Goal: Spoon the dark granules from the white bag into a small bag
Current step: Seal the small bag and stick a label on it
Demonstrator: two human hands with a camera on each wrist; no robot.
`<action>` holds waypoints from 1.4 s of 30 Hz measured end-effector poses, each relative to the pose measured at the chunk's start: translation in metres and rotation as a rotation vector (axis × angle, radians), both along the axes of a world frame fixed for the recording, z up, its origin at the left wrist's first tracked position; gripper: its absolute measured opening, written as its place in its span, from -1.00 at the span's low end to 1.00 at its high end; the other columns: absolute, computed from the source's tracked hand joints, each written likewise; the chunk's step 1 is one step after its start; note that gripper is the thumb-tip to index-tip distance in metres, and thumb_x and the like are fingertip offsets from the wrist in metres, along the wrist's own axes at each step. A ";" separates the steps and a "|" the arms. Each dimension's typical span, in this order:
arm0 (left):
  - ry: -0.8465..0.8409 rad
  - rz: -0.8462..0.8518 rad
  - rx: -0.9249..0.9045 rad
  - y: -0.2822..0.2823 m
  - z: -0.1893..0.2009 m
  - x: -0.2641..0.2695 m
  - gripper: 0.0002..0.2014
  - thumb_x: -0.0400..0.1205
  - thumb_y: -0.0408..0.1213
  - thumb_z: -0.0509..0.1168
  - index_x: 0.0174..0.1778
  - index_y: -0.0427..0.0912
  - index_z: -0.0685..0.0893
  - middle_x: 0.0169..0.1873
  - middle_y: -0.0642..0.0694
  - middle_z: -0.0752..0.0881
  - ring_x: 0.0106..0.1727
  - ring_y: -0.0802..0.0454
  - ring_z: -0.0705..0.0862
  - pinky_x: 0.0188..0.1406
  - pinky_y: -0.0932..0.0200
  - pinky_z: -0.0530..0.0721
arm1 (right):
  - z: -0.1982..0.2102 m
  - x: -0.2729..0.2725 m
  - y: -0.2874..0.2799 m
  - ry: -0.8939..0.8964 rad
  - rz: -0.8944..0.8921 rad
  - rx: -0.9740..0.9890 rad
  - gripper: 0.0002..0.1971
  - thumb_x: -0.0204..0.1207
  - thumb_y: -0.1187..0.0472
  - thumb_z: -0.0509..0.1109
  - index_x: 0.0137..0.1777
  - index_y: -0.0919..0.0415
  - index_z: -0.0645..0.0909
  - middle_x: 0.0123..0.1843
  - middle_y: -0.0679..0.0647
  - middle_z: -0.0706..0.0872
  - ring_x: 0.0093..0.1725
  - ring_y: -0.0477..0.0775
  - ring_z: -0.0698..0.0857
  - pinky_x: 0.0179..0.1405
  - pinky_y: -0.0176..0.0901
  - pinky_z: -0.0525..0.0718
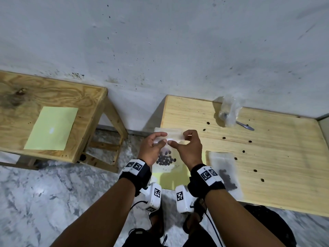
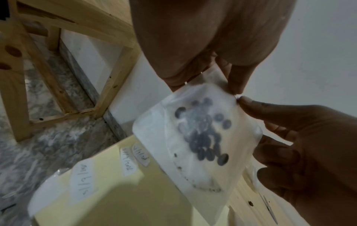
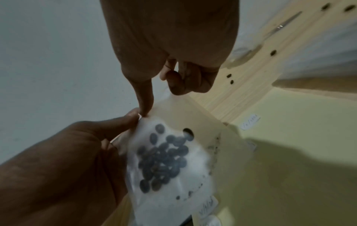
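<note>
A bare plywood stool (image 1: 53, 91) stands at far left with a pale green sheet (image 1: 51, 128) lying on its top. Next along, the person's left hand (image 1: 154, 146) pinches the upper edge of a small bag (image 1: 166, 157) between thumb and fingers, and the right hand (image 1: 188, 148) pinches the same edge just beside it, thumb tips almost touching. The bag hangs in the air over the near left corner of the wooden table (image 1: 267, 157), above a yellow sheet (image 1: 170, 180). Through its cloudy film a cluster of dark granules (image 1: 165, 159) shows, gathered low in the bag. The two-handed pinch along the top looks like pressing the mouth closed, so this fill appears done. To the right a second pouch (image 1: 224, 172) lies flat on the table with dark grains inside; whether it is the white source bag cannot be told. Loose granules are scattered across the tabletop. Farther right, near the wall, the spoon (image 1: 244, 125) lies untouched beside a crumpled clear plastic bag (image 1: 228, 111). What seems left is finishing the seal and setting the bag down.
</note>
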State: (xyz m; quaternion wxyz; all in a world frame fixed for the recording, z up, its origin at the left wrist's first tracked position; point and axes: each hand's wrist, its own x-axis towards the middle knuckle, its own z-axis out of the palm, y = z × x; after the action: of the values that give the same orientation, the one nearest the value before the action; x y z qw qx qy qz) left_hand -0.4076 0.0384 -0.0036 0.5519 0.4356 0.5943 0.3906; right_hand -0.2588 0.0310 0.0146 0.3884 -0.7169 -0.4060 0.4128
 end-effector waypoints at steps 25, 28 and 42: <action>-0.038 0.007 -0.021 0.006 -0.001 -0.001 -0.79 0.61 -0.46 0.39 0.13 -0.17 0.75 0.13 -0.03 0.75 -0.15 0.32 0.76 -0.25 0.36 0.71 | -0.016 0.006 0.007 0.091 0.109 0.082 -0.69 0.28 0.25 0.71 -0.16 0.02 0.61 -0.15 -0.14 0.70 -0.13 -0.11 0.64 -0.17 -0.21 0.56; -0.020 0.003 -0.017 0.005 -0.002 0.000 -0.79 0.61 -0.45 0.40 0.11 -0.12 0.75 0.12 -0.03 0.77 -0.18 0.16 0.78 -0.24 0.26 0.75 | -0.017 0.008 0.006 0.070 0.125 0.094 -0.71 0.28 0.26 0.71 -0.23 -0.02 0.63 -0.17 -0.13 0.71 -0.16 -0.16 0.62 -0.18 -0.21 0.56; -0.174 0.048 -0.230 0.004 0.014 0.079 -0.50 0.25 -0.39 0.50 0.10 0.06 0.71 0.13 -0.22 0.71 0.13 -0.14 0.70 0.04 -0.01 0.67 | -0.024 0.115 -0.038 0.267 0.063 -0.075 -0.71 0.37 0.40 0.64 0.07 0.16 0.79 -0.14 0.06 0.60 -0.12 -0.03 0.60 -0.14 -0.36 0.59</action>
State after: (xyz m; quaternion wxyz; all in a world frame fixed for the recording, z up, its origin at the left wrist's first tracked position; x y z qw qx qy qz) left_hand -0.3284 0.0426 0.0105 0.6382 0.3195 0.5952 0.3693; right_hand -0.1435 -0.0069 -0.0099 0.3988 -0.6563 -0.3574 0.5315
